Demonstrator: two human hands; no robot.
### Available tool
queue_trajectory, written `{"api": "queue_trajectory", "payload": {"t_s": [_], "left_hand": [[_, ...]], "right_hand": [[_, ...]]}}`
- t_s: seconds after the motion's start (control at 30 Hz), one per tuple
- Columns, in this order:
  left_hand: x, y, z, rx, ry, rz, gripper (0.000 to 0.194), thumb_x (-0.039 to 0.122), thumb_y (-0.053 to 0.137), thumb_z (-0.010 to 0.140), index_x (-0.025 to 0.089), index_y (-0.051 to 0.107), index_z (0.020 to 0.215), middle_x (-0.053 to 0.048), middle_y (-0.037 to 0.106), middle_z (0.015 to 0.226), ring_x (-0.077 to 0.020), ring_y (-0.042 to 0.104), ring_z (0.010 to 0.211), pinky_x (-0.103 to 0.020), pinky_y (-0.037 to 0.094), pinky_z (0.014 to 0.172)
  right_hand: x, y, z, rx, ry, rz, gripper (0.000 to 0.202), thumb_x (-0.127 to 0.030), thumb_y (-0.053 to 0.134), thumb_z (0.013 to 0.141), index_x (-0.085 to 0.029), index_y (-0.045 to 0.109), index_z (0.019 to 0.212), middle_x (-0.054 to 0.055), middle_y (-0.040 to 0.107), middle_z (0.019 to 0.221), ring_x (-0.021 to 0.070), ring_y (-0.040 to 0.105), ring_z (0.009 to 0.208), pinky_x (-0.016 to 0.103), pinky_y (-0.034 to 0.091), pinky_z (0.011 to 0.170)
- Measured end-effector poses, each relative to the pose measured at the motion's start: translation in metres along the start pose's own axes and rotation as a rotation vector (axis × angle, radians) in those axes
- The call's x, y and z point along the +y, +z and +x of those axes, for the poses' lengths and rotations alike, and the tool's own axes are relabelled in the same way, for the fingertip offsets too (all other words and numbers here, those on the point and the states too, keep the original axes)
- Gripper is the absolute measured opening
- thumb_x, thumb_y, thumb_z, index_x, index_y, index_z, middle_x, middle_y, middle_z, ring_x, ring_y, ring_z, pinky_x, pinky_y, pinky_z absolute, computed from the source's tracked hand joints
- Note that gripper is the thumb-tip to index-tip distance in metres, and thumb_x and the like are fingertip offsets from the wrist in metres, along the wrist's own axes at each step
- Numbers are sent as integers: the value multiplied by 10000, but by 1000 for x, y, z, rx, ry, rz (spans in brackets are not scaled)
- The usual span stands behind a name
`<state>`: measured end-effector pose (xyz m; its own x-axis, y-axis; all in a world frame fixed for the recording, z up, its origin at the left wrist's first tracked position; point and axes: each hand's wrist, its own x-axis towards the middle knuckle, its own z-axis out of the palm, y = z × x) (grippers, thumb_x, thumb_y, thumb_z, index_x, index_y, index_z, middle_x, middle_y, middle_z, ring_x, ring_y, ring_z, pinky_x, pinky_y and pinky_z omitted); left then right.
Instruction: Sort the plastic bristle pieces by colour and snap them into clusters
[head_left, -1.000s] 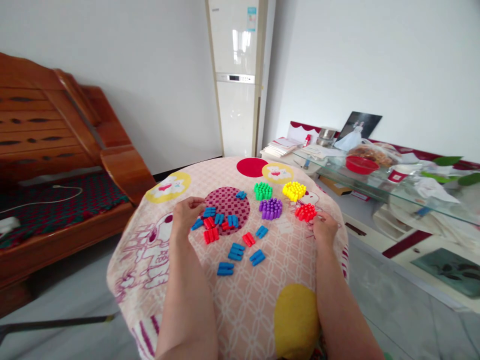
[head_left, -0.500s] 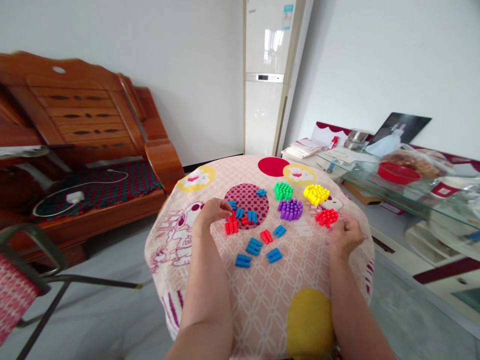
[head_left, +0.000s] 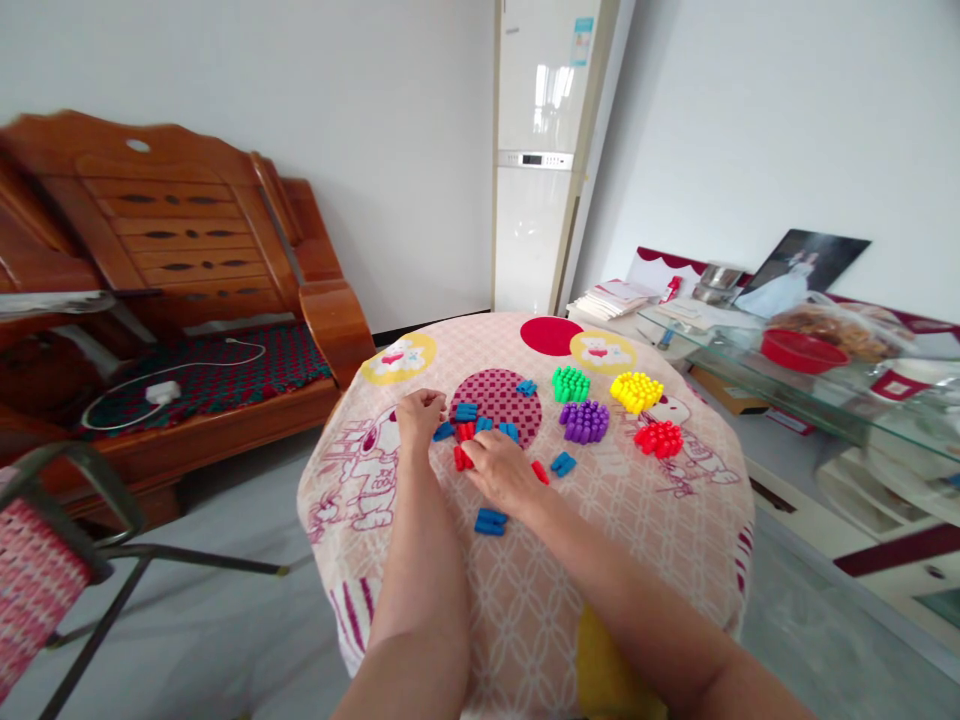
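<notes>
My right hand (head_left: 504, 470) reaches across the table, its fingers closed at a red ribbed plastic piece (head_left: 460, 459). My left hand (head_left: 421, 413) hovers just left of the loose pieces with thumb and fingers pinched; whatever it may hold is hidden. Close to its fingertips lie a blue plastic piece (head_left: 442, 431) and another blue piece (head_left: 466, 411). Past the right hand's knuckles is a further blue piece (head_left: 508, 432). Part of a red piece (head_left: 540, 473) shows beside the right wrist, and a blue piece (head_left: 490, 521) lies nearer me. The right hand and forearm cover other pieces.
Upright clusters of green pegs (head_left: 571, 384), purple pegs (head_left: 586, 421), yellow pegs (head_left: 637, 392) and red pegs (head_left: 658, 439) stand on the right of the cloth-covered table (head_left: 525, 620). A wooden bench (head_left: 165, 240) is at left, a glass shelf (head_left: 712, 345) at right.
My right hand has left the red peg cluster and swung left to the loose pieces. My left hand has drawn slightly left and away from the red pieces.
</notes>
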<state>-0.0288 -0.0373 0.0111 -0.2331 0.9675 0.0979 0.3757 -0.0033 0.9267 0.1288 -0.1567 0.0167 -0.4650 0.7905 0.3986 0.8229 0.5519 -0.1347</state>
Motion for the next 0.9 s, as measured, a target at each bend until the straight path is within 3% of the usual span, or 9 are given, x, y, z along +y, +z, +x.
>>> {"api": "queue_trajectory", "payload": {"t_s": [0.17,0.23,0.33,0.5,0.63,0.77,0.9], "left_hand": [[-12,2,9,45,-29,-84,274,324,591,681,129,699,842,-44,682,661,-138,617,508,-220,492,475],[-15,3,13,45,-39,-124,290,321,598,672,124,699,859,-47,684,667,-140,617,505,-220,492,460],[-16,2,16,47,-45,-130,303,333,613,663,122,706,859,-58,699,695,-143,628,515,-218,495,455],[-13,3,13,59,-65,-136,294,322,619,656,115,711,843,-61,700,683,-147,639,523,-220,506,469],[-11,5,11,55,-77,-157,284,307,630,648,113,708,841,-61,701,677,-151,645,533,-227,521,484],[-6,5,6,63,-88,-131,256,292,638,648,117,711,820,-61,703,679,-150,652,541,-222,526,490],[-4,4,4,72,-90,-137,245,283,640,652,119,712,820,-58,702,677,-148,652,536,-226,535,498]], "right_hand": [[-1,12,26,-185,-62,-127,166,-151,500,948,-148,659,902,80,663,889,215,572,899,316,446,767],[5,5,24,-174,-61,-94,193,-186,492,962,-157,667,884,70,680,882,203,583,874,303,439,762],[22,-20,8,-54,-9,12,189,-252,520,964,-184,687,905,58,705,897,193,607,882,294,433,789],[88,-88,-39,136,188,127,212,-169,559,904,-221,728,1021,52,739,1017,187,648,948,280,449,833],[162,-135,-72,118,374,-11,255,-127,556,833,-201,770,950,60,759,967,206,677,914,273,469,800],[216,-155,-92,-21,541,-224,304,-104,545,791,-195,789,948,74,769,976,221,688,916,270,464,783],[238,-151,-100,-139,578,-295,339,-88,528,778,-199,796,953,70,773,965,209,690,903,249,459,750]]}}
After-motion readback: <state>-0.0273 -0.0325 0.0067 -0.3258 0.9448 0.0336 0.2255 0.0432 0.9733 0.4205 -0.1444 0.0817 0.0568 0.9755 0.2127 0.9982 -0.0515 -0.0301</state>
